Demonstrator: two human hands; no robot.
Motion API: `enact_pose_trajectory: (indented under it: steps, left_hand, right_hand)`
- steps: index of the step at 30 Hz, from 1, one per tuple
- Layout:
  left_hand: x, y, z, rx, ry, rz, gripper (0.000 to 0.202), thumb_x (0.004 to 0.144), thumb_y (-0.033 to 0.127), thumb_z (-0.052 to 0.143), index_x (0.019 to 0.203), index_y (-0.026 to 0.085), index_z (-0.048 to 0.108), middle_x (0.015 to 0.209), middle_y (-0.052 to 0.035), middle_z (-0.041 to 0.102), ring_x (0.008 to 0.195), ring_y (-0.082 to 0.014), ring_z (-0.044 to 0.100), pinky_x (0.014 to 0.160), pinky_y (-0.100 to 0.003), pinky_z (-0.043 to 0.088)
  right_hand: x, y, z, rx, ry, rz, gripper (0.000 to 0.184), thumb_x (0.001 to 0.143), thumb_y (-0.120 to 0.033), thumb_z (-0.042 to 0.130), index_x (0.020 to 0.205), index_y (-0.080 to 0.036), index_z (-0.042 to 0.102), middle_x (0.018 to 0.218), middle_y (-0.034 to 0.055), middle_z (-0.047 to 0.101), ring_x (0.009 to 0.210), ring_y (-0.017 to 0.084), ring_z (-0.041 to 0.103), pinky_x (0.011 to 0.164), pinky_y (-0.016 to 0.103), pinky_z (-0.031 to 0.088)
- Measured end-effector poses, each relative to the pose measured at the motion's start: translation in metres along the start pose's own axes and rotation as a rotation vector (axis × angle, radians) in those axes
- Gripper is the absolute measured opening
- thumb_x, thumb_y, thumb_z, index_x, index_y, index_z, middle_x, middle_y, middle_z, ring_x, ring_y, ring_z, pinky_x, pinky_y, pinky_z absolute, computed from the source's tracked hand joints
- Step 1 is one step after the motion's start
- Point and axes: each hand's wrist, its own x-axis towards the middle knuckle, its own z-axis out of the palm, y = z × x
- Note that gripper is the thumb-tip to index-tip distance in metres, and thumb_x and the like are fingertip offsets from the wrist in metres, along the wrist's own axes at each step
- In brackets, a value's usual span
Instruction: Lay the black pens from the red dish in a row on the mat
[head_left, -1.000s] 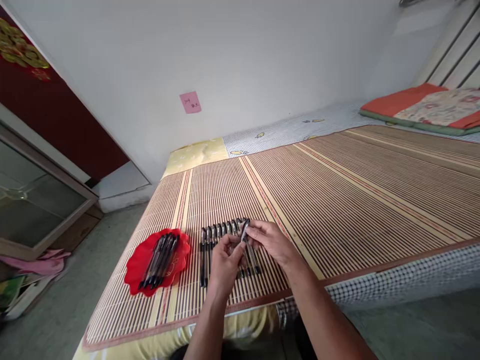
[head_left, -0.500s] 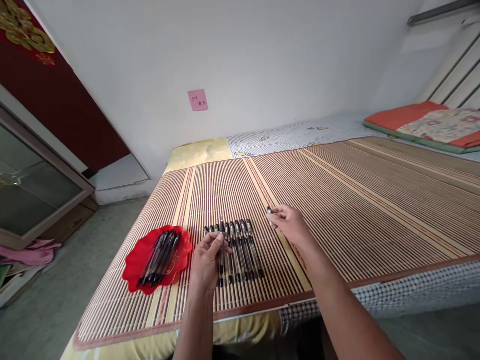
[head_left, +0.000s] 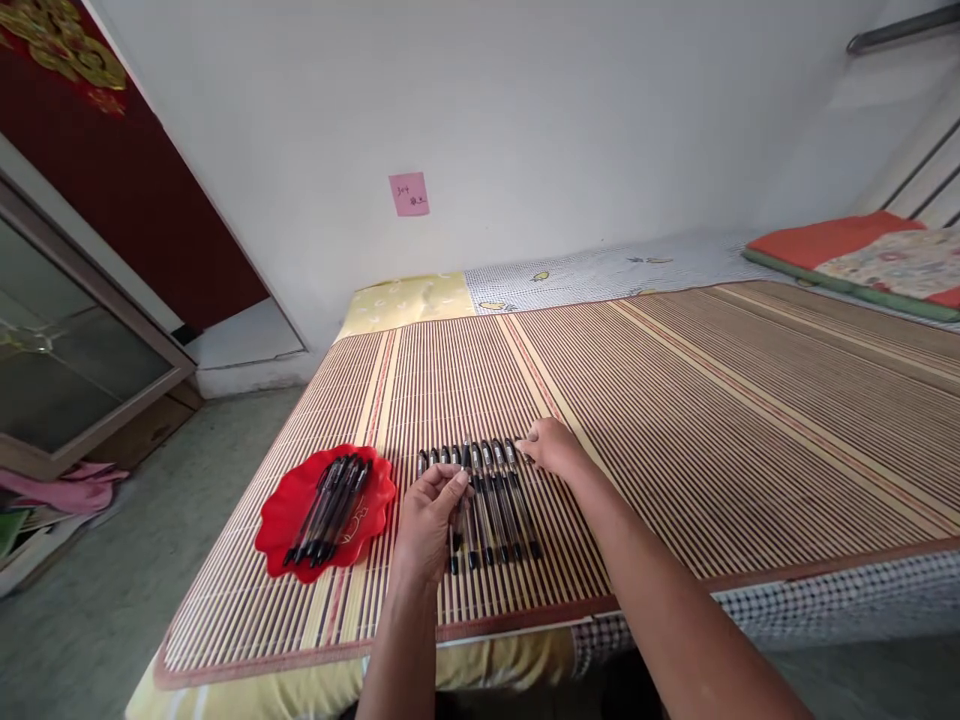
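Note:
My left hand (head_left: pixel 435 510) pinches a pen (head_left: pixel 466 458) between thumb and fingers, its dark grip and pale tip pointing up above the hand. The pen stands over a row of clear-barrelled pens with black ends (head_left: pixel 501 510), laid side by side on the mat; my hand hides the lower left part of that row. My right hand (head_left: pixel 553 447) is closed at the top right end of the row, fingertips close to the last pen. Whatever those fingers hold is hidden. To the left, a red scalloped plate (head_left: pixel 279 510) bears a bundle of black pens (head_left: pixel 330 510).
A striped bamboo mat (head_left: pixel 675 430) covers the bed, its front edge close to me. A folded orange and floral quilt (head_left: pixel 862 250) lies at the far right. Behind stands a white wall with a pink note (head_left: pixel 409 194). A glass-fronted cabinet (head_left: pixel 67 340) is at left.
My right hand has moved left and down to the end of the pen row; the small dark piece in its fingers is now out of sight. My left hand still holds the pen.

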Motion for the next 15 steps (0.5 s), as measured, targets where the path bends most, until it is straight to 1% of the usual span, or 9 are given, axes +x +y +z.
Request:
enact_pose_trajectory:
  steps: [6, 10, 15]
  left_hand:
    - [0.0009, 0.0025, -0.0006, 0.020, 0.029, 0.030, 0.044, 0.056, 0.044, 0.093, 0.077, 0.016, 0.065, 0.064, 0.0027, 0.066, 0.056, -0.0065, 0.055, 0.053, -0.016, 0.043]
    - [0.0017, 0.0026, -0.0018, 0.044, 0.027, 0.040, 0.043, 0.059, 0.045, 0.091, 0.078, 0.017, 0.065, 0.064, 0.0028, 0.065, 0.053, -0.0061, 0.053, 0.049, -0.015, 0.039]
    - [0.0025, 0.0019, -0.0023, 0.080, 0.025, 0.056, 0.041, 0.061, 0.045, 0.090, 0.079, 0.017, 0.065, 0.064, 0.0028, 0.065, 0.051, -0.0062, 0.052, 0.046, -0.016, 0.037]
  right_hand:
    - [-0.0001, 0.0044, 0.0029, 0.019, 0.001, -0.018, 0.018, 0.091, -0.027, 0.068, 0.076, -0.018, 0.063, 0.071, 0.0041, 0.068, 0.059, 0.015, 0.064, 0.054, 0.026, 0.035]
    - [-0.0021, 0.0047, 0.0032, 0.036, 0.013, -0.030, 0.019, 0.090, -0.028, 0.068, 0.074, -0.018, 0.063, 0.066, 0.0028, 0.066, 0.055, 0.015, 0.060, 0.053, 0.027, 0.034]
    - [-0.0038, 0.0054, 0.0047, 0.034, 0.046, -0.054, 0.026, 0.090, -0.029, 0.068, 0.068, -0.020, 0.059, 0.063, 0.0016, 0.061, 0.055, 0.015, 0.057, 0.053, 0.028, 0.031]
